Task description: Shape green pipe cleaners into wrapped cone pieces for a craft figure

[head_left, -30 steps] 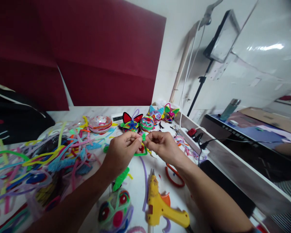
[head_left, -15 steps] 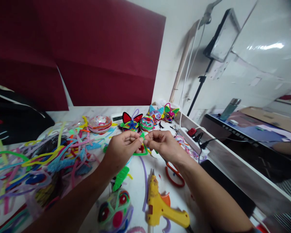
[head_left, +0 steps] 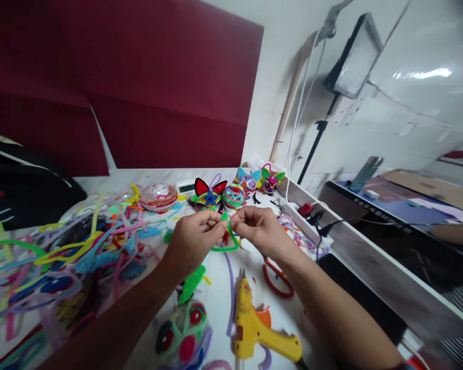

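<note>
A green pipe cleaner (head_left: 231,248), bent into an angular loop, hangs between my two hands above the white table. My left hand (head_left: 195,237) pinches its top end between thumb and fingers. My right hand (head_left: 256,226) is closed at the same spot, its fingertips against the green stem. Below my hands lie a yellow hot glue gun (head_left: 250,324), a purple pipe cleaner (head_left: 230,293) and orange-handled scissors (head_left: 278,278), partly behind my right wrist. A green fuzzy piece (head_left: 193,283) rests under my left wrist, above a round clear craft with coloured trim (head_left: 185,334).
Tangled coloured pipe cleaners (head_left: 92,257) cover the left side. Finished animal-like ornaments (head_left: 208,198) stand at the back. To the right are a power strip (head_left: 304,223), a black flat device (head_left: 362,298) and a raised table edge (head_left: 401,277). A person's arm (head_left: 455,235) shows at far right.
The green loop has shifted slightly down and to the right, and its right corner shows more. My fingers have moved only a little. The arm at far right has shifted slightly left.
</note>
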